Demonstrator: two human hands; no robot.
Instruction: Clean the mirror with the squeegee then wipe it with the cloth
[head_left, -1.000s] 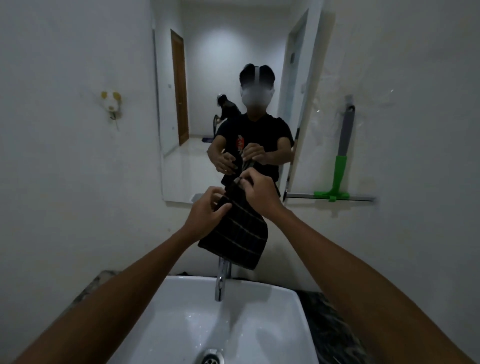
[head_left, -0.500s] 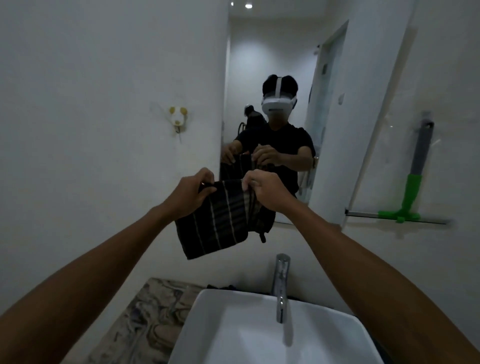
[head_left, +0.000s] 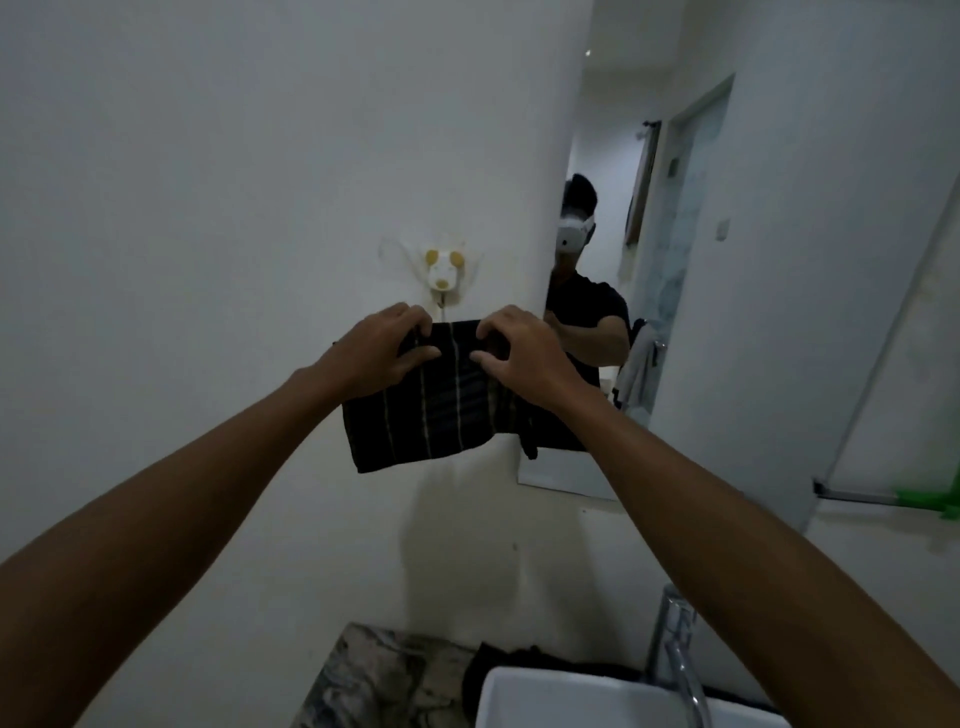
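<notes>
Both hands hold cloth (head_left: 436, 400) under hook (head_left: 443, 270).
Left grip (head_left: 384, 348) and right grip (head_left: 519, 353) pinch its top edge.

Above your white sink (head_left: 545, 696) you see a small wall hook (head_left: 442, 274); the tap (head_left: 675, 644) stands at its right.

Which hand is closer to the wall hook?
The left hand, gripping the cloth's top edge just below the hook; the right hand grips nearer the mirror.
</notes>
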